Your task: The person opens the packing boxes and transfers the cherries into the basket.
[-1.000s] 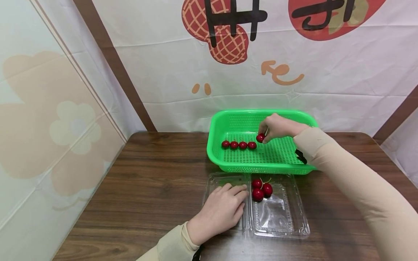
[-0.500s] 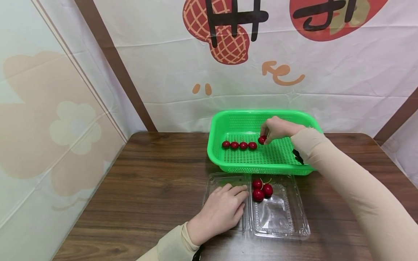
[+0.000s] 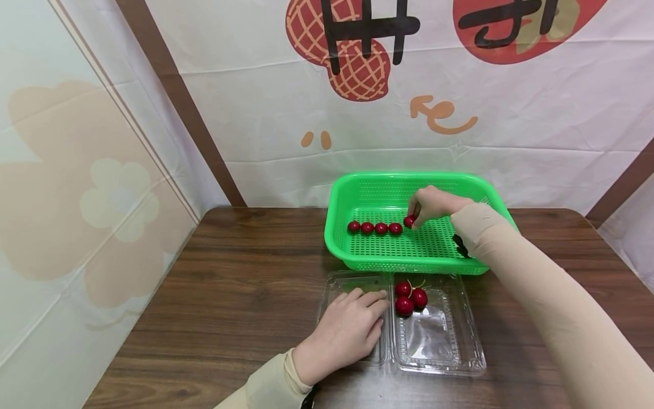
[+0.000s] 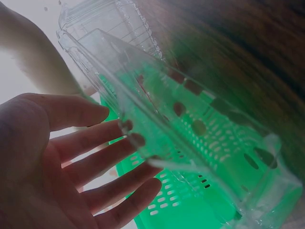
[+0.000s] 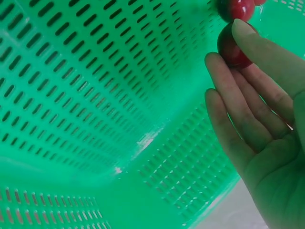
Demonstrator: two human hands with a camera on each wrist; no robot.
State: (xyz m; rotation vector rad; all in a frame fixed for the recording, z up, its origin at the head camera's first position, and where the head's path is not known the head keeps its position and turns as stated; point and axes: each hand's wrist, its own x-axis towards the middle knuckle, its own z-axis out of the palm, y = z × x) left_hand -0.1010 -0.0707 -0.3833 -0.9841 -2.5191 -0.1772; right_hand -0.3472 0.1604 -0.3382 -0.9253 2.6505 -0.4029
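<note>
Between thumb and fingers, my right hand (image 3: 431, 204) pinches a dark red cherry (image 5: 233, 46) low inside the green basket (image 3: 403, 266). Just left of it, several cherries (image 3: 381, 228) lie in a row on the basket's perforated floor. My left hand (image 3: 341, 332) rests on the left half of a clear plastic clamshell box (image 3: 434, 363), fingers fairly straight; the left wrist view shows the fingertips against its clear wall (image 4: 167, 129). Three cherries (image 3: 404, 306), with a green stem showing, sit in the box's right half.
The basket stands at the back of the brown wooden table (image 3: 230, 307), close to a printed cloth backdrop (image 3: 255, 102). The open box lies right in front of the basket. My right forearm crosses the basket's right rim.
My right hand has lowered the cherry slightly toward the basket floor, at the right end of the row. The left hand keeps its place on the box.
</note>
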